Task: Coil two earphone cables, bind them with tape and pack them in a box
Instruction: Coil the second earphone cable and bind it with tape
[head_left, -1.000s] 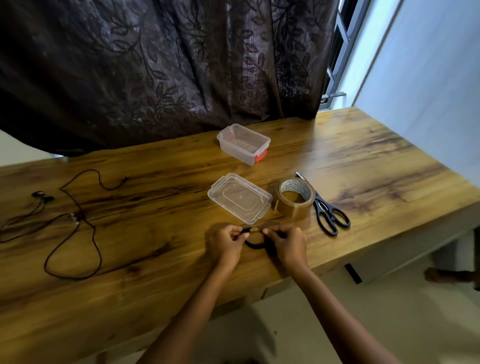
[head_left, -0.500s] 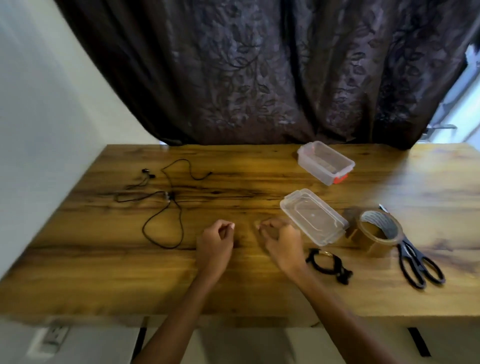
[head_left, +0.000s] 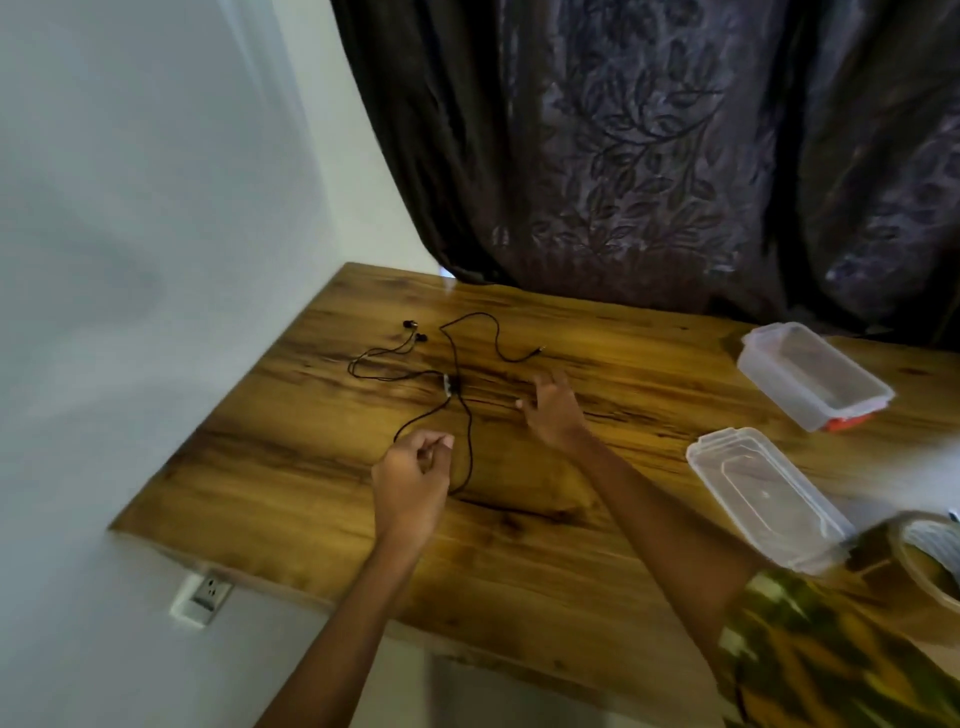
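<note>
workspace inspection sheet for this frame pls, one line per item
Surface: wooden table, bare grain between items.
Job's things: uncoiled earphone cable spread flat at far left; open clear box far right; its lid lies apart, nearer; tape roll at the right edge, partly cut off.
Clutter: nothing seen.
Grippers: left hand loosely curled over the cable's near loop, contact unclear; right hand open above the table, holding nothing.
Cables: only the earphone cable, earbuds at its far end.
Surroundings: dark patterned curtain behind; white wall left, wall socket below the table edge.
</note>
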